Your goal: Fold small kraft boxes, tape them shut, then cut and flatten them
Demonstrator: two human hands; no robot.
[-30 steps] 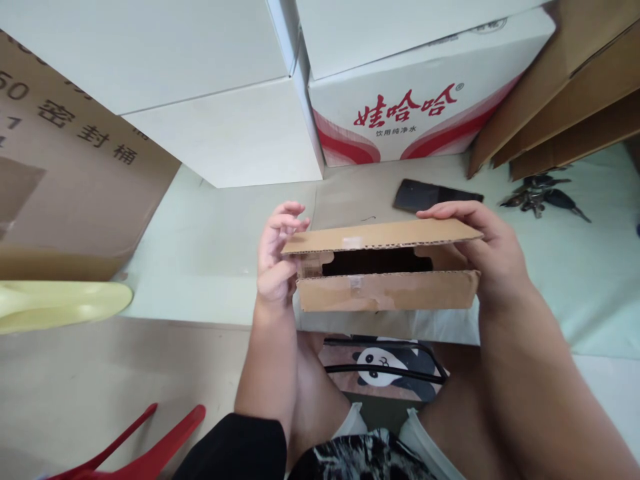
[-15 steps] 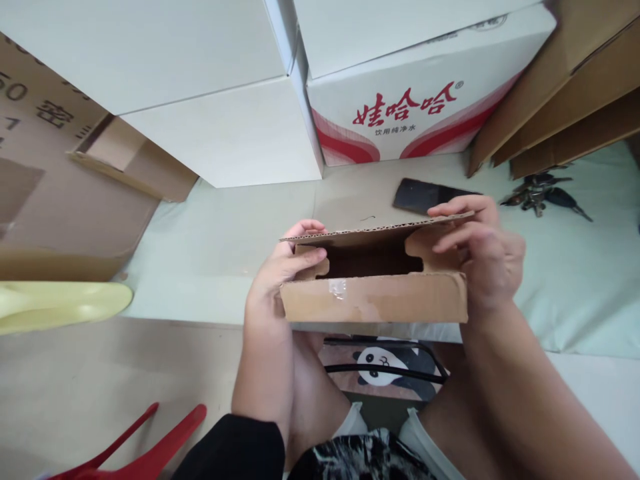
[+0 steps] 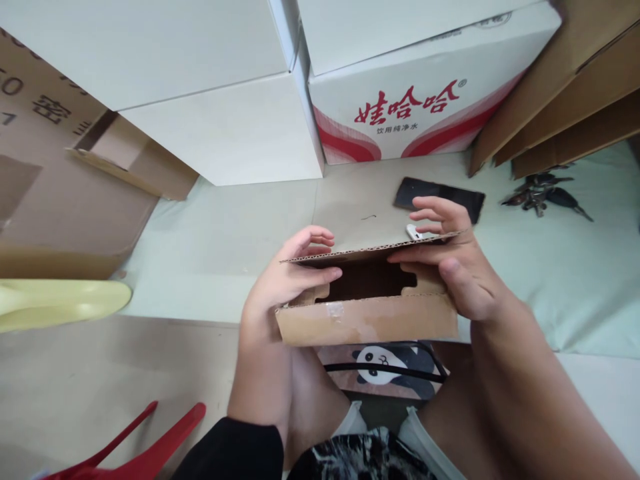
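I hold a small brown cardboard box point(image 3: 367, 319) in front of me, its top flaps partly open with a dark gap between them. My left hand point(image 3: 285, 283) grips the box's left end, with a finger pressing the left inner flap down. My right hand point(image 3: 455, 267) grips the right end; its fingers lie over the right inner flap and the raised far flap. A small white thing point(image 3: 413, 233) shows by my right fingers at the far flap's edge; I cannot make out what it is.
White cartons point(image 3: 220, 133) and a red-printed carton point(image 3: 400, 113) stand behind. A black phone point(image 3: 440, 195) and keys point(image 3: 543, 190) lie on the pale green surface. Brown cartons stand at the left point(image 3: 60, 200) and right point(image 3: 565, 113). A panda bag point(image 3: 385, 363) sits below the box.
The box has dropped lower and tilted toward me. Both hands shifted from holding its ends to pressing the inner side flaps inward. A small brown carton appeared at the left.
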